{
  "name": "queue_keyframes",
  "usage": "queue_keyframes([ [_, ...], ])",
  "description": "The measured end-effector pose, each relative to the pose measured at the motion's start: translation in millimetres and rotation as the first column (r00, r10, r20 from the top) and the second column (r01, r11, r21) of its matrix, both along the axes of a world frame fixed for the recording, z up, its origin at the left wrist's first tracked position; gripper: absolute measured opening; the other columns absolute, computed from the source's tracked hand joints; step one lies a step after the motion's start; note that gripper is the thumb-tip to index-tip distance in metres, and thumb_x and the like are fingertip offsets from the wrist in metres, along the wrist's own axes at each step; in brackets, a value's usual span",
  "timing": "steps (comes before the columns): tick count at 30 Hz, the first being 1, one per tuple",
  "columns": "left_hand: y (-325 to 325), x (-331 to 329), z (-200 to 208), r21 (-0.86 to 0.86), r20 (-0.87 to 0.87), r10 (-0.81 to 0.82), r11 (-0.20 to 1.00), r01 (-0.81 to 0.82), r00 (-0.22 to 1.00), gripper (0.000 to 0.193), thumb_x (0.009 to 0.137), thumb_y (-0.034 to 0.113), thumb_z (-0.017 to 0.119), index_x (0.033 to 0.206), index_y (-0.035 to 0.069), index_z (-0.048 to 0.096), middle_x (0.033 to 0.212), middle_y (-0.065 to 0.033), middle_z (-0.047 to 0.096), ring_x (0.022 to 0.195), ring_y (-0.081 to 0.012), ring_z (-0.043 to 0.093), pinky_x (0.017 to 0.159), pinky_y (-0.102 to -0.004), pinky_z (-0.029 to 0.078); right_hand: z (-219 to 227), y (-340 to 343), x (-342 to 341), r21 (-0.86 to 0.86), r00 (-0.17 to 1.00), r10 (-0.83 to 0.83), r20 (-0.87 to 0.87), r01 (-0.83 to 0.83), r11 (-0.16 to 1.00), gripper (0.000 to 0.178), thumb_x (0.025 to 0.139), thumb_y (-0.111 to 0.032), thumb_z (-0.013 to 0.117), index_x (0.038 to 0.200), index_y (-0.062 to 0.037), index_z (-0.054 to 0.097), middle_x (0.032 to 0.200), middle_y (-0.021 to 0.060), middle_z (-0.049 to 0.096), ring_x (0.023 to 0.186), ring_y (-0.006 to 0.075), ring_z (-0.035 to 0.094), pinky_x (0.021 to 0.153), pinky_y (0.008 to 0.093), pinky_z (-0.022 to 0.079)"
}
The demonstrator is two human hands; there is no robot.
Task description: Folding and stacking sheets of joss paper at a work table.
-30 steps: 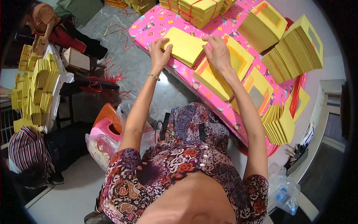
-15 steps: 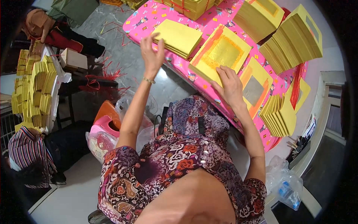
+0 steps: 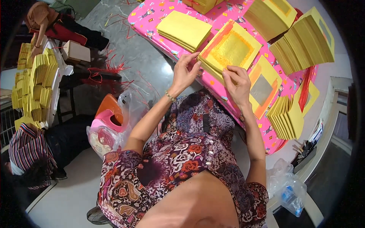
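A stack of yellow paper sheets [image 3: 232, 45], its top sheet bearing a gold square with an orange border, lies near the front edge of the pink-covered table. My left hand [image 3: 185, 74] is at the stack's left corner, thumb and forefinger closed on the paper edges. At the near edge my right hand [image 3: 238, 83] pinches the paper between thumb and fingers. How many sheets each hand grips cannot be seen. Just left of this stack is a pile of folded plain yellow paper [image 3: 184, 30]. A sheet with a silver square and orange bands [image 3: 262, 90] lies to the right.
Tall yellow paper stacks [image 3: 304, 43] stand at the table's right, near fanned folded papers [image 3: 283, 117] and red strands [image 3: 306, 91]. Pink tablecloth [image 3: 146, 22] covers the table. At left, two people sit by another paper-laden table [image 3: 57, 81]. A pink plastic container [image 3: 108, 121] stands below.
My left hand has moved right and nearer, from the plain folded pile to the corner of the gold-square stack. My right hand has drawn its fingers together at that stack's near edge.
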State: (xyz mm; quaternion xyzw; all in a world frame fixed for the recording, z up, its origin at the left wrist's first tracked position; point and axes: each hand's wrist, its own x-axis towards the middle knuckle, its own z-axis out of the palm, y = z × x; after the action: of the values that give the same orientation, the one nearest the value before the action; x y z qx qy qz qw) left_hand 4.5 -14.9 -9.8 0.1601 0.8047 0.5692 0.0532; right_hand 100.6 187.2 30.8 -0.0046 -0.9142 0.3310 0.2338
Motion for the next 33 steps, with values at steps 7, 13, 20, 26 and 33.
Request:
queue_keyframes([
  [7,8,3,6,0.055,-0.022,0.048,0.997,-0.046,0.999,0.042,0.087,0.019,0.073,0.127,0.008,0.066,0.093,-0.0065,0.058,0.077,-0.0151,0.058,0.069,-0.0298,0.05,-4,-1,-1,-0.145,0.998,-0.038,0.05,0.045,0.988,0.013,0.087,-0.014,0.072,0.094,-0.0052,0.079,0.101,0.0095,0.071,0.098,0.0246,0.064,0.087,0.0347,0.05],
  [13,11,3,6,0.083,-0.007,0.047,0.995,-0.047,0.999,0.045,0.086,0.022,0.075,0.128,0.008,0.065,0.094,-0.0063,0.058,0.079,-0.0153,0.059,0.072,-0.03,0.051,-7,-2,0,-0.182,0.997,-0.05,0.063,0.061,0.981,0.013,0.089,-0.015,0.072,0.094,-0.0052,0.079,0.101,0.0086,0.071,0.099,0.0238,0.063,0.088,0.0344,0.049],
  [20,13,2,3,0.124,0.042,0.053,0.991,-0.058,0.998,0.047,0.085,0.026,0.079,0.126,0.009,0.065,0.093,-0.0056,0.057,0.08,-0.0149,0.061,0.075,-0.0307,0.051,-7,-1,-1,-0.181,0.995,-0.046,0.088,0.062,0.982,0.013,0.088,-0.015,0.072,0.094,-0.0048,0.079,0.101,0.0089,0.071,0.098,0.0238,0.063,0.087,0.0346,0.049],
  [26,15,3,2,0.144,0.016,0.066,0.987,-0.068,0.998,0.048,0.083,0.027,0.08,0.125,0.009,0.065,0.094,-0.0047,0.057,0.079,-0.0145,0.06,0.074,-0.0309,0.051,-7,-2,-1,-0.188,0.996,-0.052,0.074,0.065,0.98,0.013,0.088,-0.014,0.071,0.094,-0.0045,0.079,0.101,0.0092,0.072,0.098,0.024,0.063,0.086,0.0345,0.05],
  [33,16,2,2,0.113,0.044,0.062,0.991,-0.066,0.997,0.049,0.083,0.028,0.081,0.125,0.008,0.065,0.095,-0.0051,0.057,0.08,-0.0142,0.061,0.075,-0.031,0.051,-7,-2,-1,-0.184,0.997,-0.042,0.062,0.053,0.981,0.014,0.089,-0.014,0.071,0.094,-0.0037,0.078,0.101,0.0092,0.071,0.097,0.0239,0.063,0.085,0.0343,0.05],
])
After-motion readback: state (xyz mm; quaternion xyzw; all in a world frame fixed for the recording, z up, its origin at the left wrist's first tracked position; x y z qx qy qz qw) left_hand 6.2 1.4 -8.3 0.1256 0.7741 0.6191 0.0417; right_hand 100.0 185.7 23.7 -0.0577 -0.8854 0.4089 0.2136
